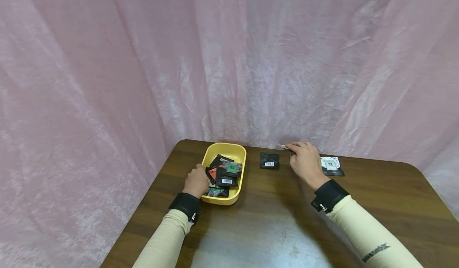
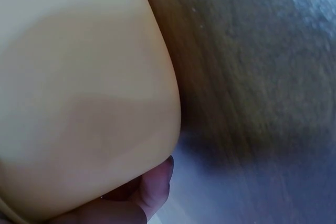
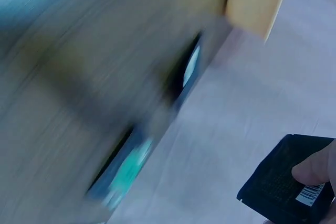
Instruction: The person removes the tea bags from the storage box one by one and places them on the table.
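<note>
A black packet (image 3: 278, 184) is pinched between the thumb and fingers of the right hand (image 1: 307, 162), its barcode partly covered; it is seen against the pink curtain (image 1: 222, 60) at the back of the counter (image 1: 272, 228). The left side of the yellow container (image 1: 234, 198) is grasped by the left hand (image 1: 196, 181), and a pile of packets (image 1: 227, 181) is held inside it.

Between the container and the right hand, a barcoded packet (image 1: 269, 160) is laid on the counter. A green-labelled packet (image 3: 126, 170) is blurred in the right wrist view, and a silvery packet (image 1: 330, 163) is placed to the right of the right hand.

The step in hand is judged to be the handling of the pinched packet. It is best gripped lightly by one edge, so that its face is not creased. If it is to be laid down, it should be lowered flat, and neighbouring packets should not be brushed by the wrist. The container is best steadied without being tipped.
</note>
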Demonstrator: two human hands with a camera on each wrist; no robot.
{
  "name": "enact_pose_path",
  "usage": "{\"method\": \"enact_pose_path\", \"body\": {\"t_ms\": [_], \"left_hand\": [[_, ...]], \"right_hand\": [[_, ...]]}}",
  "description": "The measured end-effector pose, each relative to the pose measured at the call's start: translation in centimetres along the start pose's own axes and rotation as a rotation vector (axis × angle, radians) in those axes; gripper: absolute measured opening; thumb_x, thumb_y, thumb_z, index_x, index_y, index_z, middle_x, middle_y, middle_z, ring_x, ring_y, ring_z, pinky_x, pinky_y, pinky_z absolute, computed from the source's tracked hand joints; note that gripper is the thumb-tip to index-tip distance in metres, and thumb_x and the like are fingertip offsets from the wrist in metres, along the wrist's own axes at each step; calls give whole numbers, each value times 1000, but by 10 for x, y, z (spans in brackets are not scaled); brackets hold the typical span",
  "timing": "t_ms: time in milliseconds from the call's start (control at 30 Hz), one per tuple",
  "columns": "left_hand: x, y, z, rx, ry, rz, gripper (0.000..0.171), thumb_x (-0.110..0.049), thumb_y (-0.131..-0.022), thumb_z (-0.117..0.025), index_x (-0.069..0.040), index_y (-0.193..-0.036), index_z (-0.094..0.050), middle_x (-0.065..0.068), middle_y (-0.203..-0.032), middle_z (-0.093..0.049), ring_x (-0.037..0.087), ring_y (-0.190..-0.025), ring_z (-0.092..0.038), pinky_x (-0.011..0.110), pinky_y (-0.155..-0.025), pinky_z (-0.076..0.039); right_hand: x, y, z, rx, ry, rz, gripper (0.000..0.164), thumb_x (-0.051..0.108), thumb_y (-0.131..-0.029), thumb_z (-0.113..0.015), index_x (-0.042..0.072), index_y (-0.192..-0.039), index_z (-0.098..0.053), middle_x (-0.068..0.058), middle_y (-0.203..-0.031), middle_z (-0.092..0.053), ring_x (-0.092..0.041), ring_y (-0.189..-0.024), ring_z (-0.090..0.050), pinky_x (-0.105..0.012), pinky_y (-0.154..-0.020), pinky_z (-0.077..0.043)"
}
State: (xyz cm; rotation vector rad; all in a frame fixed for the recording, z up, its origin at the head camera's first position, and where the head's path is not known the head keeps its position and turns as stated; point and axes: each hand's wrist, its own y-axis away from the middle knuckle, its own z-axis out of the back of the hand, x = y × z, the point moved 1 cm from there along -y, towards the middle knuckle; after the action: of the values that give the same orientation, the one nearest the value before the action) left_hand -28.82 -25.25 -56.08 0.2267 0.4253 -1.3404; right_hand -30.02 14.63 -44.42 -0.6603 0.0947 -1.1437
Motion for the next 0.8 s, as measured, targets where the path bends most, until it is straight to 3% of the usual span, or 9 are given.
{"method": "enact_pose_path", "body": {"t_ms": [200,367,533,633,800], "left_hand": [[-4,6,10,13,-5,9,34,-8,-87,-71,6,-114,-56,31,-101,-72,49,-86,-75,62,-70,-59],[-6,13,18,16,7,19,35,-7,-85,-72,6,-114,-56,31,-99,-72,48,-85,-75,61,-70,-59],[8,4,6,23,-7,29,36,-10,-86,-71,6,-115,-55,32,-102,-71,50,-88,-74,63,-72,-59],[19,-4,-3,31,-18,37,38,-12,-87,-71,4,-116,-53,32,-105,-72,50,-91,-75,64,-74,-59],[28,-10,-9,44,-37,36,39,-14,-89,-70,4,-118,-52,31,-107,-72,49,-93,-75,63,-73,-59]], "right_hand": [[-65,21,30,-35,71,-56,52,-3,-79,-50,7,-120,-80,-19,-120,-79,-50,-108,-70,-60,-89,-53],[-120,46,52,-43,125,-156,47,2,-79,-54,10,-115,-82,-23,-98,-80,-55,-86,-69,-58,-65,-49],[-166,71,63,141,148,-290,52,3,-80,-50,5,-125,-77,-35,-102,-75,-53,-76,-68,-48,-53,-45],[-183,82,66,286,138,-358,56,5,-81,-49,2,-133,-72,-39,-119,-69,-44,-75,-67,-39,-52,-42],[-195,92,69,436,135,-384,57,5,-84,-50,0,-139,-66,-43,-130,-62,-49,-82,-67,-47,-59,-49]]}}
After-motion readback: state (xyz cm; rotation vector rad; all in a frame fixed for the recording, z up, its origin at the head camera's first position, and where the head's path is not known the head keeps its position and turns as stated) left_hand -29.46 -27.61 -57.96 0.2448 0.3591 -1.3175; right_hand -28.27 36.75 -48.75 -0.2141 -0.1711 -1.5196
